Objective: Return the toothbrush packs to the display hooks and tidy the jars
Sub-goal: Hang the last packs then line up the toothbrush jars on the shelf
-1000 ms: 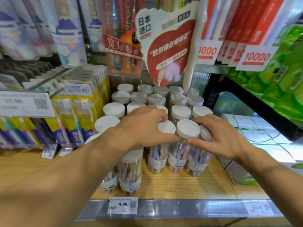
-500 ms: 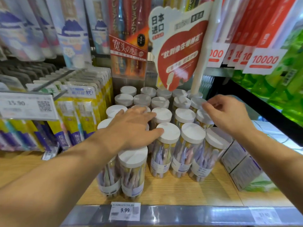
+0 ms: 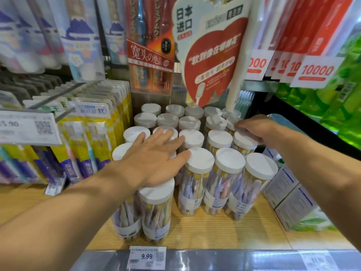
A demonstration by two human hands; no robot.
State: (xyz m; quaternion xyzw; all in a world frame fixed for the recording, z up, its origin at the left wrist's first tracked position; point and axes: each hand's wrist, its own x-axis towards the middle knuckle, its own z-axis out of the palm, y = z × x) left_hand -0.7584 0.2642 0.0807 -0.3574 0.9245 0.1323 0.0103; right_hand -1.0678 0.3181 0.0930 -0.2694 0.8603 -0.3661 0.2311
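- Shelf (image 3: pixel 214 233) — wooden, bearing a block of white-lidded jars (image 3: pixel 230 180) at centre.
- Toothbrush packs (image 3: pixel 97 133) — hung on hooks to the left of the jars.
- Left hand (image 3: pixel 154 159) — flat, fingers straight, resting on the lids at the block's left side.
- Right hand (image 3: pixel 259 132) — fingers curled over a lid at the block's right edge; whether it grips the lid cannot be told.
- Price tag (image 3: pixel 146 257) — reads 9.99, on the shelf's front rail.
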